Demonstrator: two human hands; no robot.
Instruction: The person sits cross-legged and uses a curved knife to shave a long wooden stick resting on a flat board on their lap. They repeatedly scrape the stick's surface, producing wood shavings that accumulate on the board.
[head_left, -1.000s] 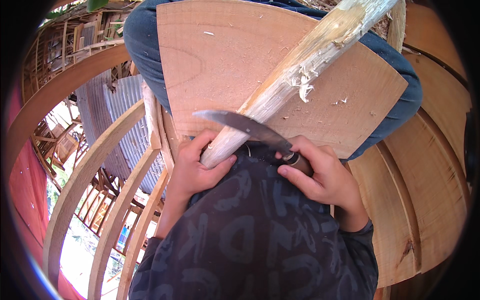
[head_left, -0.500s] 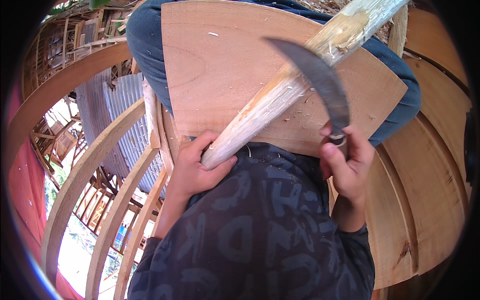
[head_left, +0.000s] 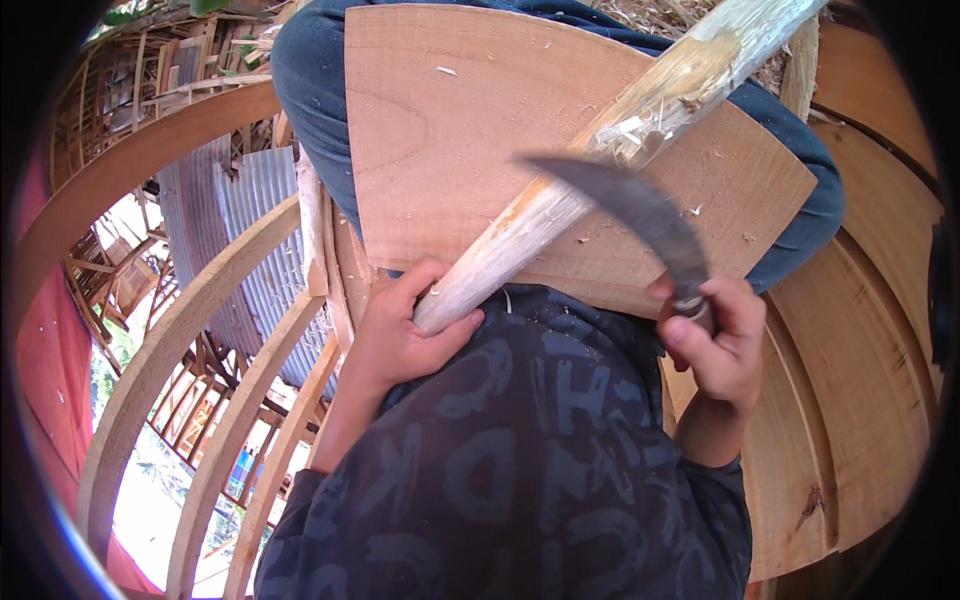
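The person's left hand (head_left: 402,335) grasps the near end of a long, pale, round wooden pole (head_left: 540,212), its fingers and thumb set on either side of that end, close against a black shirt with grey lettering (head_left: 500,440). The pole slants up to the right across a flat, reddish-brown wooden board (head_left: 430,150) lying over dark blue trousers (head_left: 315,105), and runs out past the top edge of the view. The right hand (head_left: 722,345) has its fingers clenched around the handle of a knife with a curved, dark metal blade (head_left: 655,215); the blade points up and left and passes over the pole, though whether its edge touches the wood cannot be told. Pale, thin wood shavings (head_left: 632,128) cling to the pole just above the blade, and small bits dot the board. Curved wooden rails (head_left: 205,285) stand to the left, and broad brown planks (head_left: 850,330) to the right.
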